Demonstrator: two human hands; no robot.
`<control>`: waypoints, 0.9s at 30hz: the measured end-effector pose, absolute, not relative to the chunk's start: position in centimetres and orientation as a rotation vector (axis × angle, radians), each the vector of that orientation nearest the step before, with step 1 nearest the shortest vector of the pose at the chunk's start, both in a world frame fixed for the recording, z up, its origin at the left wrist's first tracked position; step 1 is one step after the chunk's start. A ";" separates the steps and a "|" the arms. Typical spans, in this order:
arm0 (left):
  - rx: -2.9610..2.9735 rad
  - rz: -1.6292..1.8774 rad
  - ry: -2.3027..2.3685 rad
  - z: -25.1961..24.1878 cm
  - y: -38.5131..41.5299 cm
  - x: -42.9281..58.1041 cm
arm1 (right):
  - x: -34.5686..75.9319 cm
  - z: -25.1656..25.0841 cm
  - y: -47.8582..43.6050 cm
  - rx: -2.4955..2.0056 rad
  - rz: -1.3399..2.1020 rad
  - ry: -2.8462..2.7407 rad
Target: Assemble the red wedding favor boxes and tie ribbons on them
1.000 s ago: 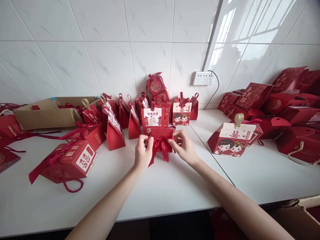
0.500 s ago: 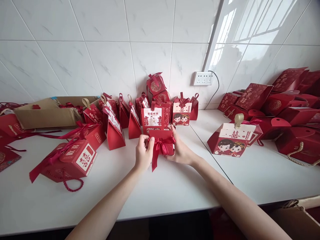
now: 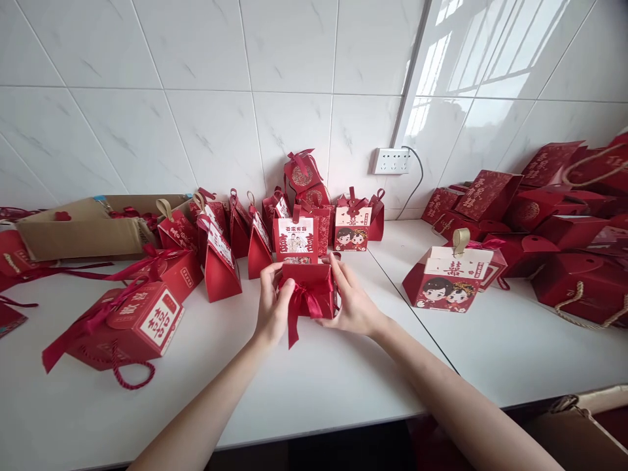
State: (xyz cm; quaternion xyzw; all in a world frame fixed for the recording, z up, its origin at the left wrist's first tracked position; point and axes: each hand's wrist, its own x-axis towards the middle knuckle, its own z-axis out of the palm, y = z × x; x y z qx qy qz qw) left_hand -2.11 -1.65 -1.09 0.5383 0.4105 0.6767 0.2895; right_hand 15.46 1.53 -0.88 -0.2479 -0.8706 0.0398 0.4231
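White desk (image 3: 294, 399), tiled wall (image 3: 206, 144): right grip (image 3: 356, 297) shifts from ribbon to box

Head view: a small red gift box (image 3: 307, 269) sits between the person's hands at the middle of the desk, in front of a printed "double happiness" box (image 3: 296, 241). A second ago both hands pinched at the satin bow (image 3: 308, 297), one on each side. Now the right grip has left the bow and curves along the box's right side, fingers raised at its upper edge and thumb low near the front. The left grip (image 3: 275, 304) has stayed at the left side, drawn in to a pinch, thumb in front by the bow and fingers bent round behind. Both have hold of the box. One ribbon tail (image 3: 293, 330) hangs low on the left, and the bow looks lopsided. Whether the base touches the desk is hard to tell.

That change suggests attention passing from spreading the bow to steadying or turning the whole box. Around it, the triangular favour boxes (image 3: 220, 275) and the cartoon-couple box (image 3: 449, 288) stand where they did.
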 end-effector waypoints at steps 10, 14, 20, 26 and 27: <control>1.334 1.969 1.010 -0.7 -2.0 -2.1 | 14.9 0.5 -0.5 -0.554 -0.195 -2.010; 1.378 1.979 1.034 0.2 -1.9 -2.6 | 15.7 0.4 0.3 -0.606 0.054 -2.003; 1.287 1.960 0.995 2.3 -4.5 -2.2 | 16.3 1.4 -0.1 -0.562 0.206 -1.977; 1.504 1.947 1.336 4.5 -9.0 -0.8 | 16.7 1.9 -2.9 -0.488 0.149 -1.955; 1.587 1.978 1.379 4.7 -9.8 -0.6 | 16.8 1.8 -3.6 -0.497 0.140 -1.952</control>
